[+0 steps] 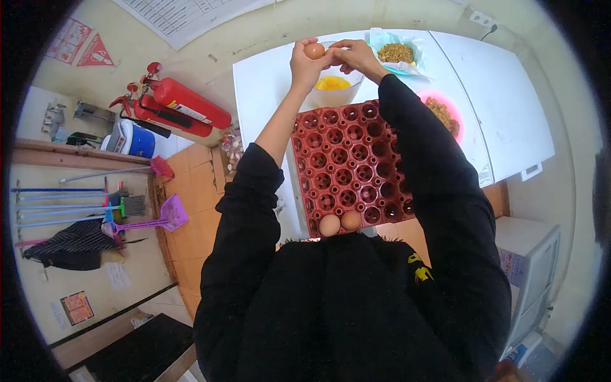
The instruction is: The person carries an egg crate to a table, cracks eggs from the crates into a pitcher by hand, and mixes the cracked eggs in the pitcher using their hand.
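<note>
- Black clothing (331,299) is nearest, its two sleeves stretched toward the far side.
- White table (458,57) is spread beneath; at its right, food is held in a pink bowl (462,130), and farther off in a lined dish (417,49).
- Red egg tray (351,153) is laid between the arms, mostly unfilled; two eggs (330,225) are seated at its near edge.
- White mixing bowl (332,99), with yellow liquid (333,83) inside, is placed just beyond the tray, below the hands.
- Brown egg (314,51) is gripped in the fingers of the left hand (307,65), over the bowl's far left part; rim contact cannot be told. Its long axis is hard to judge.
- Right hand (356,56) is held just right of the egg, the left being nearer; its fingers are curled together, and whether anything is pinched cannot be told.
- Writing is seen on the wall notice (197,16), extinguisher label (193,113) and yellow chest marking (420,268), but none can be read; no brand is made out.
</note>
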Demonstrator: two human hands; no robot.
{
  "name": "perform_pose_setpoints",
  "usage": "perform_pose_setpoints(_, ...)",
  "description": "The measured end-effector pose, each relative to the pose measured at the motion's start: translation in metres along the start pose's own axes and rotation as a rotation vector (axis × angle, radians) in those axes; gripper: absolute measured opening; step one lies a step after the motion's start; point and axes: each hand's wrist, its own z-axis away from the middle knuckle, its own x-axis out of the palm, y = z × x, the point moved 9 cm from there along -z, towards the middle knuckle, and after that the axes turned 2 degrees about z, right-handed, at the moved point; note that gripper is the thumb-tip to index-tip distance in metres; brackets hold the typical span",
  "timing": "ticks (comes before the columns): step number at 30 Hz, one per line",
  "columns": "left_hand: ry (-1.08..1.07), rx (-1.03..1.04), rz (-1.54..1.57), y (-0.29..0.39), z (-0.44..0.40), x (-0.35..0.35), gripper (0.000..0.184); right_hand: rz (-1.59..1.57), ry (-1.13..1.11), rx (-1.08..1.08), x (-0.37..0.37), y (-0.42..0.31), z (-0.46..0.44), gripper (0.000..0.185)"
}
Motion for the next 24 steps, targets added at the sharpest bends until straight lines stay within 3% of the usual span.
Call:
perform_pose_setpoints(2,0.036,-0.012,-0.037,-0.006,0.0,-0.001,0.051,0.007,-0.001,-0.004,0.001,0.002,-0.001,0.037)
perform_pose_setpoints(4,0.173,0.248,-0.409,0.007,0.0,-0.006,0.052,0.038,0.013,-0.019,0.002,0.002,-0.001,0.038)
perform_pose_setpoints(10,0.276,0.344,-0.409,0.027,0.017,-0.002,0.049,0.17,0.021,-0.081,-0.001,-0.015,0.006,0.044)
perform_pose_setpoints(17,0.251,0.501,-0.462,0.038,0.018,0.0,0.046,0.388,-0.006,-0.202,-0.007,-0.025,0.007,0.039)
perform_pose_setpoints(19,0.134,0.434,-0.377,0.042,0.015,0.001,0.042,0.439,-0.023,-0.519,-0.008,-0.035,0.012,0.038)
perform_pose_setpoints(20,0.135,0.432,-0.376,0.044,0.016,-0.001,0.042,0.439,-0.025,-0.518,-0.009,-0.033,0.013,0.038)
perform_pose_setpoints(22,-0.058,0.45,-0.387,0.047,0.018,0.012,0.038,0.759,0.032,-0.787,-0.001,-0.046,0.028,0.045)
perform_pose_setpoints(24,-0.103,0.518,-0.526,0.055,0.021,0.014,0.038,0.839,0.087,-0.814,0.0,-0.05,0.04,0.046)
